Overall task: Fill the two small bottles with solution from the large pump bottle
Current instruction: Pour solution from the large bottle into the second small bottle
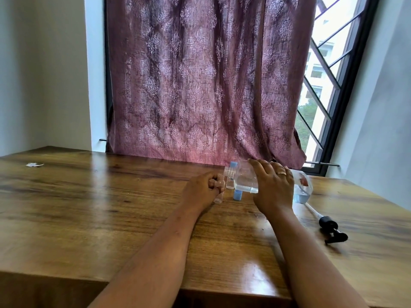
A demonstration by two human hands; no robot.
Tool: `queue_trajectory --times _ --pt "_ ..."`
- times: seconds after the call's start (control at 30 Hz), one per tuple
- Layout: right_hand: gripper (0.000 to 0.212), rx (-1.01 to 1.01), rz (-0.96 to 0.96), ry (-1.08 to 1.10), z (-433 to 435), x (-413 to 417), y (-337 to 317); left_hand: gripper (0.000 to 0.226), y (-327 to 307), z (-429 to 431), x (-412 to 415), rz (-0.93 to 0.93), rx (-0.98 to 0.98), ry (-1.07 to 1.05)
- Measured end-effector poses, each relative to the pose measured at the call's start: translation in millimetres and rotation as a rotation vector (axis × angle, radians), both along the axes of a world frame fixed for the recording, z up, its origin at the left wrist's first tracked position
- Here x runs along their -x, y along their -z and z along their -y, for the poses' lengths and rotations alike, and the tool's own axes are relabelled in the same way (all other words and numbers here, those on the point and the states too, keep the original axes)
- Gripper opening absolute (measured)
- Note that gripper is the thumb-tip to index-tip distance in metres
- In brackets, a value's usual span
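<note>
- Clear large bottle (245, 177), pump removed, is being tipped nearly flat in the right hand (274, 187), open neck pointing left toward the small bottles; clear liquid is pooling along its lower side.
- Right grip is wrapping over the bottle's middle, ring on one finger.
- Left hand (201, 191) is clenching an uncapped small bottle (219, 192), holding it on the wooden worktop (111, 207), just left of and below the big bottle's neck.
- Second small bottle (230, 181) is standing just beside it, partly behind the neck; its blue cap (232, 164) is showing above.
- Loose blue cap (237, 194) is sitting on the worktop between the hands.
- Black pump head with tube (329, 227) is lying on the worktop, right of the right forearm.
- Maroon curtain (206, 81) is hanging behind.
</note>
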State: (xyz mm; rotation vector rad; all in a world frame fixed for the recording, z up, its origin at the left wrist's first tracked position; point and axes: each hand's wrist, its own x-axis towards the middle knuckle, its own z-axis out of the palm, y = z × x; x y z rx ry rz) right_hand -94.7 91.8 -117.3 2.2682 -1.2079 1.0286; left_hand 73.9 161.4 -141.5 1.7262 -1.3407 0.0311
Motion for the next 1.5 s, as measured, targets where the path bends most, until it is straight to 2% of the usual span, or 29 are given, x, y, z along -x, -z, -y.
queue_trajectory --times 0.17,0.77,1.5 --pt "0.082 0.015 0.001 0.003 0.6 -0.7 -0.2 0.042 -0.3 0.0 0.5 -0.003 -0.001 0.000" --pt "0.078 0.044 -0.003 0.009 -0.9 -0.8 -1.6 0.031 0.4 0.5 0.4 -0.004 0.009 -0.018" --pt "0.080 0.035 -0.003 0.007 -2.9 -1.3 -3.9 0.038 -2.1 -1.4 2.1 -0.004 -0.007 -0.016"
